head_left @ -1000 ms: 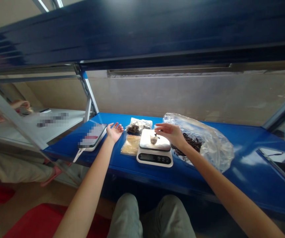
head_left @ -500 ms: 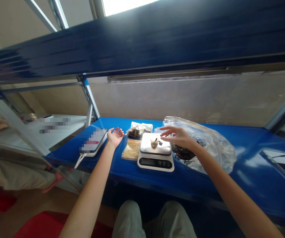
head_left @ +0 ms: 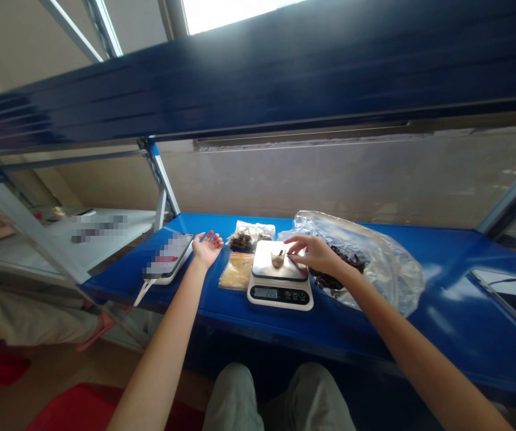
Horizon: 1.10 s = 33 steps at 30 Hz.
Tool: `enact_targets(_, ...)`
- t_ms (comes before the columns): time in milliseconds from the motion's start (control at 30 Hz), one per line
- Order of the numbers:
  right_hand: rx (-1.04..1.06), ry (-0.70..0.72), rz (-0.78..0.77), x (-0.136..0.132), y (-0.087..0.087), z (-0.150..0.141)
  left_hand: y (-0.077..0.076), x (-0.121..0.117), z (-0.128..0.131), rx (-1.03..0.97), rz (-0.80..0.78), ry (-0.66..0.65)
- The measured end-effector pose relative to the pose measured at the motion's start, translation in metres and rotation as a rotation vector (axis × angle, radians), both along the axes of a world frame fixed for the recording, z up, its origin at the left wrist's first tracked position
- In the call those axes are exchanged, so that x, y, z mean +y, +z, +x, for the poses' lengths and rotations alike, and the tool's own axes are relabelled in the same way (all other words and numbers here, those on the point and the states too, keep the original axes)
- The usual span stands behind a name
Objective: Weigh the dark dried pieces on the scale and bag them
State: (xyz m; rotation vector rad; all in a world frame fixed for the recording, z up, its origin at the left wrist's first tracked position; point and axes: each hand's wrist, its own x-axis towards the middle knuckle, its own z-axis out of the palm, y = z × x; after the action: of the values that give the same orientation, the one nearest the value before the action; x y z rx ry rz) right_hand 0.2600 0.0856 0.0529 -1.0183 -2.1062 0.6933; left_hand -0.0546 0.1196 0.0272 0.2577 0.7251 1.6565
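Phone (head_left: 168, 254): flat, glossy.
L hand (head_left: 208, 248): beside phone, palm up, fingers apart, nothing held.
Rear bag (head_left: 251, 234): clear plastic, lumpy.
Front bag (head_left: 236, 272): flat, tan contents.
Cup (head_left: 278, 258): sm., tan, approx. upright axis, on scale's (head_left: 280, 296) shiny plate (head_left: 264, 267); just L of R hand (head_left: 316, 254), the nearer.
R grip: fingers curled, can't tell if clamped on anything.
Big bag (head_left: 392, 263): crinkly clear plastic, slender dk pcs (head_left: 327, 281), R of scale.

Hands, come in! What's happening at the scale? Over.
Left hand open, palm up, empty. Right hand beside small tan container on scale, grip unclear. Plastic bag beside scale, partly hidden by right hand.
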Motion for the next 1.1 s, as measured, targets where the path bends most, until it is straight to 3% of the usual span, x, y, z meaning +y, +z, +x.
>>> enact_targets(267, 0.292, -0.108, 0.116, -0.009, 0.013, -0.013, 0.0, 0.0, 0.0, 0.018, 0.009, -0.017)
enact_targets(467, 0.312, -0.047, 0.07, -0.019, 0.016, -0.022, 0.0, 0.0, 0.0, 0.012, 0.011, -0.02)
enact_targets(733, 0.335, -0.052, 0.07, -0.01, 0.012, -0.016, 0.0, 0.0, 0.0, 0.024, 0.002, -0.015)
enact_targets(867, 0.214, -0.247, 0.155, -0.004, 0.019, -0.001, 0.001, 0.0, 0.001, 0.028, -0.005, -0.005)
enact_targets(967, -0.05, -0.453, 0.175, -0.002, 0.022, 0.018, 0.001, 0.0, 0.001, 0.026, 0.0, -0.004)
enact_targets(1100, -0.438, -0.647, -0.021, 0.001, 0.018, 0.039, 0.001, 0.0, 0.0, 0.028, 0.006, -0.012)
